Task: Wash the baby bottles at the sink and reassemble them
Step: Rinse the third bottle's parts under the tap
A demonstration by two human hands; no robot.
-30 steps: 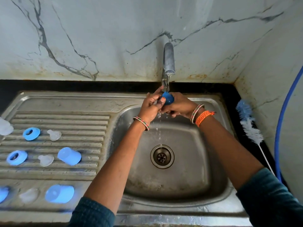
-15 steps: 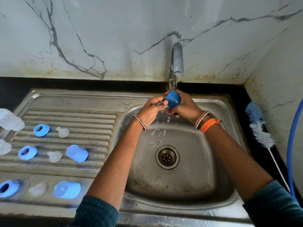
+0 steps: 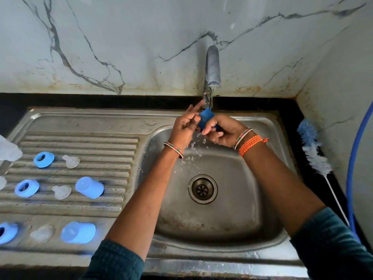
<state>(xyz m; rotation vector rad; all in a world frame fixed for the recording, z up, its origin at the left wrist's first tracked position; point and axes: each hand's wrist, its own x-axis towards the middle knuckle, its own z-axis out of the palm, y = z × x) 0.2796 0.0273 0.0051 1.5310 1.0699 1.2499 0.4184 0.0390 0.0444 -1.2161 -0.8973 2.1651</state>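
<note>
Under the running tap (image 3: 212,67) my right hand (image 3: 222,130) grips a blue bottle cap (image 3: 205,117) over the sink basin (image 3: 222,219). My left hand (image 3: 186,126) touches the cap's left side with its fingers partly straight, the index finger pointing up. Water drips off both hands. On the drainboard (image 3: 80,142) at the left lie blue collar rings (image 3: 43,159), clear teats (image 3: 70,161) and two pale blue caps (image 3: 89,187). A clear bottle (image 3: 8,150) shows at the left edge.
A bottle brush (image 3: 311,150) with blue and white bristles lies on the dark counter to the right of the sink. A blue hose (image 3: 351,168) curves along the right wall. The drain (image 3: 202,189) sits in the basin's middle. A marble wall stands behind.
My left hand has loosened from the cap and its fingers have straightened, while my right hand keeps hold of it. The view has shifted slightly.
</note>
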